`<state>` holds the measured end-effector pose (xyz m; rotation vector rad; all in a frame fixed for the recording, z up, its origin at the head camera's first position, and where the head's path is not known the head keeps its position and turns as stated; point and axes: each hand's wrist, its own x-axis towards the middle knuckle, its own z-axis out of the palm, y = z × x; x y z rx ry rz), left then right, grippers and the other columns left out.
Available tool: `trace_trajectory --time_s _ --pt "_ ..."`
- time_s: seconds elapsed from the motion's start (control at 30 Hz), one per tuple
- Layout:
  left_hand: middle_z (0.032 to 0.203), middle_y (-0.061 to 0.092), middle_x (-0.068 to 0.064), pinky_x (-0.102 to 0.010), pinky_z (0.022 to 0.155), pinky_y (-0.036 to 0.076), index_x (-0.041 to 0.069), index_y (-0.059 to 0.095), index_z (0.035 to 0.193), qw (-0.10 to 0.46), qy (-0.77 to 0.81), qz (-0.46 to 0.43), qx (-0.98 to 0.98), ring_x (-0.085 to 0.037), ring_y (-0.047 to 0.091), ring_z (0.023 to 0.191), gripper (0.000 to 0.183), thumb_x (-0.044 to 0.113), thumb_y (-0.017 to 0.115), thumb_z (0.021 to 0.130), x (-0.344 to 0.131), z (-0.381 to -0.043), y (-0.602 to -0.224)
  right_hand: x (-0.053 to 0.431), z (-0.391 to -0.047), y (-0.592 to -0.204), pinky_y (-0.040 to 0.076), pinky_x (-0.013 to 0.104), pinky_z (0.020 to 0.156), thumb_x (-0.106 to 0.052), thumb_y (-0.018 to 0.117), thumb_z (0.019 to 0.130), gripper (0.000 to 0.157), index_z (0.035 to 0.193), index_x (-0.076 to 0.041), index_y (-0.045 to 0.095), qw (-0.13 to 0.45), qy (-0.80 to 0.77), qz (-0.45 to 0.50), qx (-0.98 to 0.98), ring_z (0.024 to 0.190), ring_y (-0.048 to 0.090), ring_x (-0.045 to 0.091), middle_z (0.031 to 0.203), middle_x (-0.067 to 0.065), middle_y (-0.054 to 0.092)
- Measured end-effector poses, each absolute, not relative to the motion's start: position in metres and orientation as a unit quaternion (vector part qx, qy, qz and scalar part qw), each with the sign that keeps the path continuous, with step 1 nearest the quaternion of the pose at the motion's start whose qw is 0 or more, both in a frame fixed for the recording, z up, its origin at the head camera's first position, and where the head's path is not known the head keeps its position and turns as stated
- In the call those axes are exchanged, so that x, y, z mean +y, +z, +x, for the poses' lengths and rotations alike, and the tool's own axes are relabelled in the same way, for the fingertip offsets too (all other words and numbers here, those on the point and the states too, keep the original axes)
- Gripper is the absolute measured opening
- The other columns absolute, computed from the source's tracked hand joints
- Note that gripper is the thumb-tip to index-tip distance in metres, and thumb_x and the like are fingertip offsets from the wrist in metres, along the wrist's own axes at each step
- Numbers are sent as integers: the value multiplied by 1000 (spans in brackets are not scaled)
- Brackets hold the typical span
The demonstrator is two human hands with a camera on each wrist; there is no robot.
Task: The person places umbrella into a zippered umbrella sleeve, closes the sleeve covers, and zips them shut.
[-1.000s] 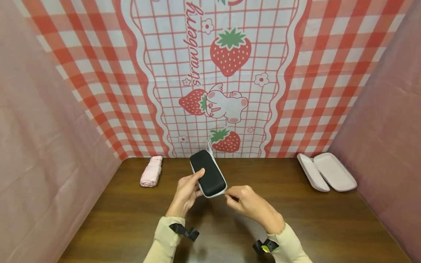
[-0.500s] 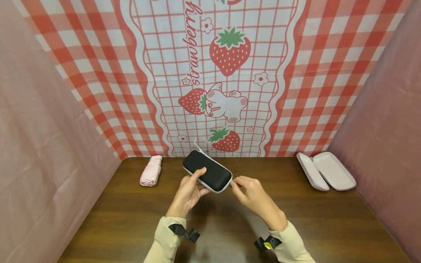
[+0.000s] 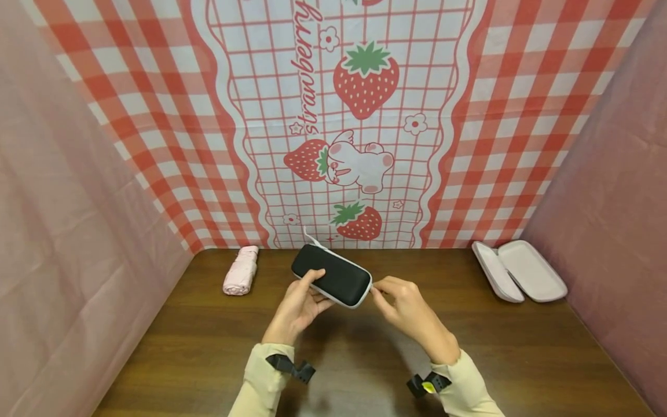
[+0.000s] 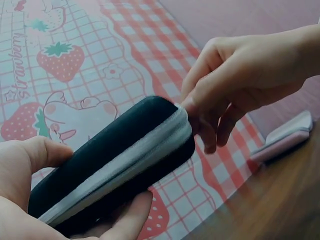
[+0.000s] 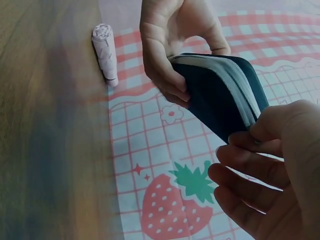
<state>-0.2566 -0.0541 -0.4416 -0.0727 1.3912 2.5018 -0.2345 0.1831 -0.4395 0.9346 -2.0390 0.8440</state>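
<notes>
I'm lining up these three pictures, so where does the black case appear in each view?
Head: black case, below the middle, between the left hand and right hand.
Left wrist: black case, slanting from the lower left to just right of centre.
Right wrist: black case, right of centre, mostly in the upper half.
Shared landmark: the strawberry-printed backdrop.

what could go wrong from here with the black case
The case might twist or slip: the left hand holds it between thumb and fingers while the right hand pinches at the zip by one corner. It is above the table, so a slip would probably drop it there. If the zip opens, anything inside could spill; the inside is hidden.
</notes>
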Motion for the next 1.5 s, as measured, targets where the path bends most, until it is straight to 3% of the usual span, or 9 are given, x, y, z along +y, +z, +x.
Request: trace_trajectory --time_s 0.23,0.37,0.5,0.67,0.8,0.93,1.17,1.5 --pt "99 71 -8 -42 95 53 -2 52 124 150 865 -34 478 -23 65 103 33 16 60 98 -59 -259 -445 186 -235 -437 54 29 60 6 73 83 9 86 -3 74 365 342 355 -790 68 63 9 79 2 70" --pt "105 70 -12 -50 103 50 -4 49 131 163 868 -37 468 -29 64 110 38 17 58 100 -60 -260 -447 187 -236 -435 55 31 61 0 72 89 3 87 -1 74 364 344 357 -788 70 64 11 80 2 70" --pt "115 63 -20 -55 113 41 -2 42 141 182 878 -44 441 -36 60 117 50 25 54 102 -62 -260 -448 187 -237 -433 54 27 61 1 73 88 3 86 -2 74 371 349 363 -781 69 64 10 79 1 69" --pt "116 61 -21 -44 97 56 0 38 145 197 885 -48 420 -33 64 110 53 29 52 103 -63 -261 -449 187 -235 -431 52 23 62 2 72 87 5 87 -2 74 368 359 361 -778 69 61 9 80 0 68" --pt "113 62 -21 -38 84 61 0 37 146 196 891 -52 406 -29 68 104 53 27 53 103 -62 -262 -450 186 -234 -431 50 19 62 -1 69 90 5 88 -2 74 360 367 360 -778 69 60 9 81 1 68" --pt "115 62 -21 -40 83 62 -1 39 146 180 897 -59 400 -28 69 103 53 25 56 103 -61 -261 -451 187 -234 -433 47 17 59 -2 67 91 7 89 -3 74 358 367 364 -777 67 57 8 81 0 67" --pt "114 61 -22 -40 75 63 -1 44 143 150 904 -76 393 -27 71 97 49 21 58 102 -57 -261 -451 187 -236 -436 46 22 53 2 68 86 8 85 -5 73 360 360 372 -776 64 54 6 78 0 64" --pt "114 62 -19 -41 75 63 -1 46 141 129 911 -85 382 -27 70 99 46 19 59 101 -54 -262 -452 185 -236 -436 42 13 55 5 68 83 12 83 -6 72 350 350 397 -773 63 52 4 75 -2 62"
